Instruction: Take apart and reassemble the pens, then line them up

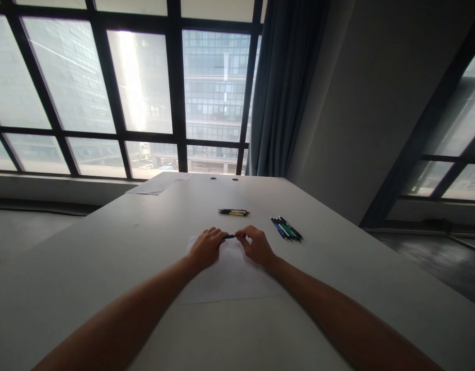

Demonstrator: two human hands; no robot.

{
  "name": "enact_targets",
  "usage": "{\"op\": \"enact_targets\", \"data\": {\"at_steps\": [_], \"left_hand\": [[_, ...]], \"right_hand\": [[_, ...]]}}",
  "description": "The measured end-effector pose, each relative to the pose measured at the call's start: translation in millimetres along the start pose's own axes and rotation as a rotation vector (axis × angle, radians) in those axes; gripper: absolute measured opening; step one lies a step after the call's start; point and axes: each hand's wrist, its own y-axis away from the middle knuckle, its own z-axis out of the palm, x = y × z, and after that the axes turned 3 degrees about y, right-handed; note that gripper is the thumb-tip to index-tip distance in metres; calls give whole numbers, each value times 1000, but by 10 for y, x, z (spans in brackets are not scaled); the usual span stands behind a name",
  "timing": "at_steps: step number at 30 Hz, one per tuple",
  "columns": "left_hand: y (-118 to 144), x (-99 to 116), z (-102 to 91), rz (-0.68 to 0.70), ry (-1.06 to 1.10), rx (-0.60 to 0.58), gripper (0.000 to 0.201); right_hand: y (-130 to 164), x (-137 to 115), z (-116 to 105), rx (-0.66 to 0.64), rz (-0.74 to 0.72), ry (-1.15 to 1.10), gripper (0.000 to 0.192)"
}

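Arms: 2 bare forearms reach out from the near edge, meeting over the sheet of paper (229, 281).
Paper: 1 white sheet, flat on the table (105, 288) under both hands.
Left hand: the left hand (206, 248) is curled, fingertips pinching one end of the pen (230, 236).
Right hand: the right hand (257, 246) is curled too, fingertips pressed together on the pen's other end — so it is gripped at both tips.
Pen: 1 dark pen, level, bridging the 2 hands just above the paper's far edge.
Handling: my read — light, stiff, smooth plastic, a bit slippery; best taken by the barrel near each end, and a gentle pinch is plenty.
Pens ahead: a small bunch of pens (233, 212) lies just beyond the hands, one yellow — looks like 2 or 3, too small to count surely.
Pens to the right: a second bunch (286, 229), blue, green and dark, roughly 4 or 5, well apart from the right hand.
Far end: loose papers (160, 183) at the table's far edge, then the window (140, 82) and curtain (283, 87).
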Motion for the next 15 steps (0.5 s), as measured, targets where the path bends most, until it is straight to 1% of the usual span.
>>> {"op": "enact_targets", "data": {"at_steps": [3, 5, 8, 9, 12, 14, 15], "left_hand": [[-1, 0, -4, 10, -6, -2, 29], [0, 1, -7, 14, -13, -6, 28], [5, 5, -12, 21, -33, -11, 27], [5, 8, -14, 23, -38, -11, 27], [4, 15, -19, 26, -42, -8, 27], [2, 17, -22, 32, -44, -8, 26], [3, 18, -23, 36, -45, -9, 26]], "right_hand": [[-3, -18, -2, -25, 34, 31, 10], [-8, -32, -4, -74, 67, 100, 13], [-13, -52, -11, -162, 99, 226, 27], [-13, -57, -14, -173, 98, 244, 27], [-6, -56, -22, -167, 60, 227, 16], [0, -44, -21, -173, 34, 224, 15], [2, -37, -20, -184, 26, 233, 17]]}}
